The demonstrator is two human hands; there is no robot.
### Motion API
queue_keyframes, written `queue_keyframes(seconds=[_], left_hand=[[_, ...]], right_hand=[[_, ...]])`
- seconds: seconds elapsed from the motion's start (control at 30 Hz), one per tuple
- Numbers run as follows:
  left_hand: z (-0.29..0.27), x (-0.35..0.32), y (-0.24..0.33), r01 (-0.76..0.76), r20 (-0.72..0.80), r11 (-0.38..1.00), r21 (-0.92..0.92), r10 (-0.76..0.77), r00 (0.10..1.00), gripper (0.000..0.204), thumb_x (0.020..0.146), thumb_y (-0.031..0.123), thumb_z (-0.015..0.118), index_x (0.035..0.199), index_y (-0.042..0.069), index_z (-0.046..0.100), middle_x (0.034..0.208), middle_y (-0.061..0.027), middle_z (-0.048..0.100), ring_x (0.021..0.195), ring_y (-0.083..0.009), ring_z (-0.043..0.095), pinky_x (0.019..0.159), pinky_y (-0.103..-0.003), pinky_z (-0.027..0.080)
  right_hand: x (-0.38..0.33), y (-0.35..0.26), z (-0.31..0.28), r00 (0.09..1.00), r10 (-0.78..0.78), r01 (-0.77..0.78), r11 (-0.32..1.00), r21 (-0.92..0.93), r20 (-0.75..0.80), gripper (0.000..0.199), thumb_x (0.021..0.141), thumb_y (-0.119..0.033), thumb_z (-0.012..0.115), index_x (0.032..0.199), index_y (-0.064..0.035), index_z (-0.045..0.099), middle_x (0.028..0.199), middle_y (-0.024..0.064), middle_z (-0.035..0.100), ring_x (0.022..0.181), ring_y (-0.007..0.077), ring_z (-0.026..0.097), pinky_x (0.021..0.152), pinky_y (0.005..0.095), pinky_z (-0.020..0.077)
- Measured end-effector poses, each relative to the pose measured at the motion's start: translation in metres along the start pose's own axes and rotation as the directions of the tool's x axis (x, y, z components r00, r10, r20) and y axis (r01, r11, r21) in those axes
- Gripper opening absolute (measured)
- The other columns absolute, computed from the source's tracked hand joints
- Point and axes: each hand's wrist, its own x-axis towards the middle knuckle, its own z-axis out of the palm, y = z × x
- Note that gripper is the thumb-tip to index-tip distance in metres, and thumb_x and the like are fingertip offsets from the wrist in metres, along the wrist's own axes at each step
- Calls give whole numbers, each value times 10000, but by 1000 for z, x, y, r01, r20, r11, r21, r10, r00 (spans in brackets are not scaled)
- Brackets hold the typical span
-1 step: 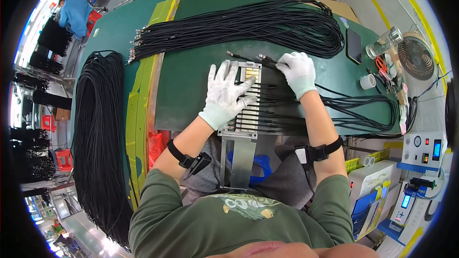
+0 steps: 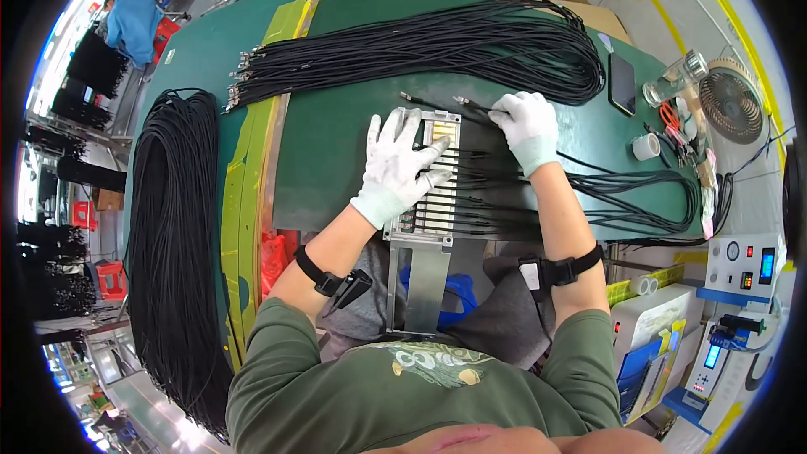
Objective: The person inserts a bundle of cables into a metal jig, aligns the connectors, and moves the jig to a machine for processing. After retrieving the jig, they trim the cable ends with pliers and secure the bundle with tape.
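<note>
One slotted metal fixture [image 2: 443, 117], on the green table [image 2: 324, 160], black cables [image 2: 475, 202] running rightward from it.
One left hand [image 2: 393, 160], white-gloved, fingers spread, laid over the fixture.
One right hand [image 2: 525, 124], gloved, fingers pinched about a metal-tipped cable [image 2: 476, 107].
One green shirt [image 2: 361, 403], pale printed lettering.
One instrument box [image 2: 730, 254], lit display [image 2: 767, 263], illegible from where I stand.
</note>
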Motion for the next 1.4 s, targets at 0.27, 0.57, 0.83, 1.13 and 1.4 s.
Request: queue_keyframes(seconds=[0.27,0.57,0.83,1.13,1.4], left_hand=[[11,2,-20,50,-437,923,-382,-228,870,262,810,372,713,865,117,693,1167,-84,661,1152,-339,553,1101,-540,289],[-1,-3,-24,-35,-284,847,-530,-138,949,200,805,285,720,788,89,681,1143,-103,672,1157,-343,546,1099,-519,305],[1,-7,-23,82,-182,716,-693,-284,941,106,828,140,680,840,35,685,1192,-163,642,1206,-335,520,1078,-450,343],[0,-7,-33,128,-280,751,-648,-391,877,140,801,170,709,763,39,675,1099,-127,675,1098,-304,575,1043,-469,364],[10,-7,-40,233,-322,924,-304,-330,887,119,827,171,689,810,54,677,1050,-118,690,1046,-300,601,1009,-453,391]], right_hand=[[-12,-31,-13,956,-279,294,886,359,-93,108,759,-217,728,790,-116,704,768,54,653,808,292,598,725,404,482],[-14,-78,-10,915,-402,372,818,438,-27,141,753,-205,728,853,-107,708,781,65,658,806,304,601,726,408,481],[-18,-82,1,893,-432,450,862,233,-124,183,736,-182,741,896,-99,712,812,78,674,810,306,609,725,409,476],[-13,-58,-15,972,-205,139,896,422,113,141,752,-175,732,864,-95,701,779,74,667,801,298,608,726,401,484],[-9,-57,-15,973,-170,122,952,280,155,163,811,-270,679,871,-121,705,791,94,686,821,315,635,724,412,500]])
